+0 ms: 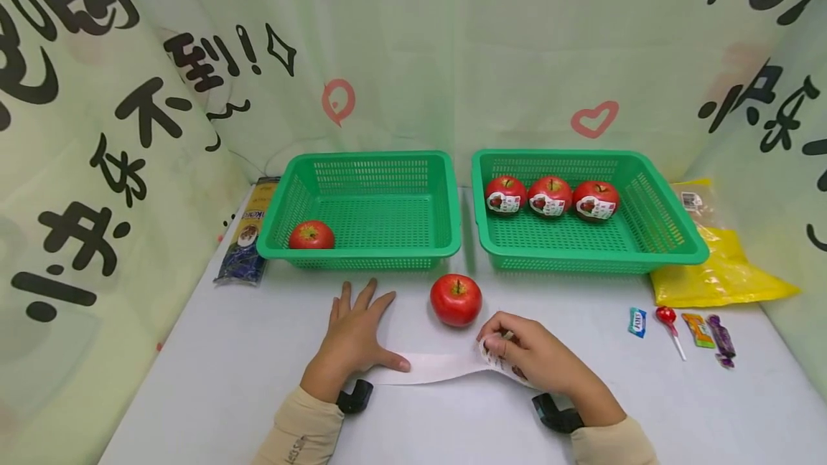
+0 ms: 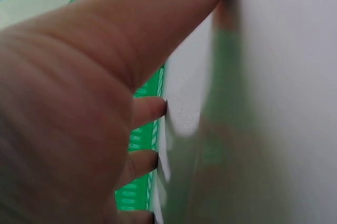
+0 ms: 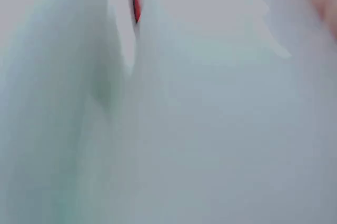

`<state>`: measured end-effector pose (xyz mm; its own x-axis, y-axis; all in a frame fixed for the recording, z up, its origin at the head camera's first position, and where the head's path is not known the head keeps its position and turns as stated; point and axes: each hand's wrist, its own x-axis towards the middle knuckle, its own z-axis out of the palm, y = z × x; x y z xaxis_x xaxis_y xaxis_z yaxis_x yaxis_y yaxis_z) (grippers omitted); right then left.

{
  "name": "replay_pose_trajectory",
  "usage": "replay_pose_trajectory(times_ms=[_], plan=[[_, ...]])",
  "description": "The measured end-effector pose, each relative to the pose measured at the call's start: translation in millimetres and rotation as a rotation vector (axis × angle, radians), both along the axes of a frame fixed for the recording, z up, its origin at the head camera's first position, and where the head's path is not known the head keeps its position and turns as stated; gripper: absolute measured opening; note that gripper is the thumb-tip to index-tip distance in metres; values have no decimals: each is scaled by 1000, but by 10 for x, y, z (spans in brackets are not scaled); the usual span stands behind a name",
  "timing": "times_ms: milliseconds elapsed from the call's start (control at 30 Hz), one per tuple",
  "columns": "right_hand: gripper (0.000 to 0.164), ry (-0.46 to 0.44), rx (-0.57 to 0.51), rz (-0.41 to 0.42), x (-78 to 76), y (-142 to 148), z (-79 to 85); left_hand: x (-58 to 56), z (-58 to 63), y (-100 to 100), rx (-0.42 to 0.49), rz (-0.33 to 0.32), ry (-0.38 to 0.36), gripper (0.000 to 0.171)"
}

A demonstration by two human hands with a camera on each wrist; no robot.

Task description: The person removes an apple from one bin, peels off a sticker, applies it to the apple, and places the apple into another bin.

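A pale strip of label backing paper (image 1: 446, 370) lies across the front of the table. My left hand (image 1: 352, 341) rests with fingers spread, its thumb pressing the strip's left part. At the other end my right hand (image 1: 536, 354) pinches the strip where printed labels (image 1: 494, 356) show; whether one label is lifted off is hidden by the fingers. Just beyond the strip, between the hands, sits a red apple (image 1: 456, 300) with no label visible. In the left wrist view the thumb (image 2: 158, 19) reaches over the white surface. Pale, blurred paper fills most of the right wrist view.
A green basket (image 1: 362, 262) at back left holds one unlabelled-looking apple (image 1: 312, 235). Another green basket (image 1: 594, 264) holds three labelled apples (image 1: 549, 196). A blue-gold packet (image 1: 248, 235) lies far left. On the right are a yellow bag (image 1: 723, 271), a lollipop (image 1: 666, 317) and several wrapped sweets (image 1: 698, 330).
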<state>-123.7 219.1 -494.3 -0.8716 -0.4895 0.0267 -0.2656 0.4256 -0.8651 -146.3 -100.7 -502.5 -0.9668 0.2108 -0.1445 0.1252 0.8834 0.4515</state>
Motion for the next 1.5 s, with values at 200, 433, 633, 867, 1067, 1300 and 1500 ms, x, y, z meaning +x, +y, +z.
replay_pose_trajectory(times_ms=[200, 433, 633, 867, 1067, 1300, 1500], plan=[[15, 29, -48, -366, -3, 32, 78, -5, -5, 13, -12, -19, 0, 119], [35, 44, -21, -319, 4, -23, 98, 12, 23, 20, -10, -60, 60, 110], [47, 16, -58, -144, 63, -164, 61, 67, 96, 44, 74, -131, 209, 91], [41, 33, -68, -43, 153, -363, 23, 158, 141, 254, 479, -340, 391, 39], [38, 98, -54, -51, 186, -441, 13, 228, 101, 448, 577, -438, 361, 15], [12, 120, -16, -233, 172, -394, 13, 231, 85, 466, 625, -293, 348, 8], [14, 346, -11, -301, 116, -423, -34, 180, 54, 500, 577, -181, 427, 12]])
